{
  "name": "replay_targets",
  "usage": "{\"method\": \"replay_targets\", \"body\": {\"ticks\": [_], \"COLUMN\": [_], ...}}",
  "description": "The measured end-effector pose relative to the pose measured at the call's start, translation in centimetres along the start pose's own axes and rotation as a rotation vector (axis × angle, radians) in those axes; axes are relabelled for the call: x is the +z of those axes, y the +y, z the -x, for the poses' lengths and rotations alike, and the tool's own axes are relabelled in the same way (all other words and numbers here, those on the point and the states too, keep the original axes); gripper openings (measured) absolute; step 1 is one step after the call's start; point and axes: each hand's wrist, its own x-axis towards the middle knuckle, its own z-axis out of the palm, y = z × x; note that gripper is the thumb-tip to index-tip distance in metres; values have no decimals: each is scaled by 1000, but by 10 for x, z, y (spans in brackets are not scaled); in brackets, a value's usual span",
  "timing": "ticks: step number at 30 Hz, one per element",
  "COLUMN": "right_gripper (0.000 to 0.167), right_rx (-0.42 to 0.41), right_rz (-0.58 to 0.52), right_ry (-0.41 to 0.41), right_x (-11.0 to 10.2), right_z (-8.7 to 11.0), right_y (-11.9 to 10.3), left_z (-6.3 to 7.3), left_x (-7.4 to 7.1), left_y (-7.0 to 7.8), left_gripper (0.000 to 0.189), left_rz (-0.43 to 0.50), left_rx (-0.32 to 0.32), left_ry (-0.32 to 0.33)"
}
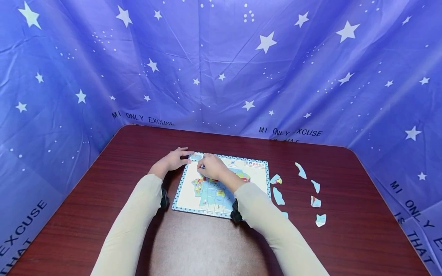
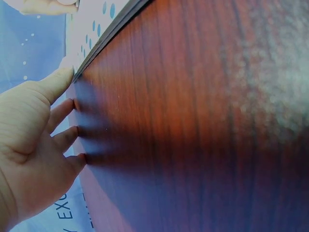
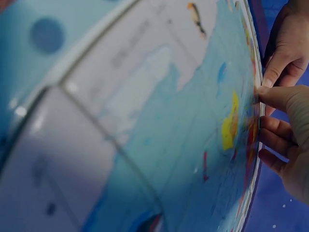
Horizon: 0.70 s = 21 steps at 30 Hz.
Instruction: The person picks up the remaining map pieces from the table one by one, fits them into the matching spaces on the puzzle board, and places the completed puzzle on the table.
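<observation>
A world map puzzle board (image 1: 260,180) with a blue dotted border lies on the table. My left hand (image 1: 173,160) is at its far left corner; in the left wrist view this hand (image 2: 36,130) has its thumb on the board's edge and its other fingers spread on the table. Over the upper left part of the map is my right hand (image 1: 213,167), fingers bent down. The right wrist view puts the right hand's thumb and fingertips (image 3: 268,123) at the map's far side; whether a piece is between them is hidden.
Loose puzzle pieces lie right of the board, among them a curved blue one (image 1: 300,170), one with red (image 1: 315,201) and a pale one (image 1: 320,220). Another is partly covered by my right sleeve (image 1: 272,226). A starry blue curtain (image 1: 221,65) surrounds the dark red table (image 1: 345,180).
</observation>
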Motion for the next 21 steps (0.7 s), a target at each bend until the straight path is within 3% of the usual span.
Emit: {"method": "replay_targets", "body": {"ticks": [6,13,21], "right_gripper": [21,20,22], "right_rx": [-34,6,10], "right_rz": [2,-55,-47], "right_ry": [17,18,-16], "right_x": [-1,-6,-6], "right_z": [5,11,10], "right_y": [3,5,7], "left_z": [-2,-4,-2], "left_x": [1,1,1], "left_y": [0,-1,-1], "left_gripper": [50,51,52], "left_rz": [9,16,12], "left_rx": [8,-1,-2], "left_ry": [1,-11,-9]}}
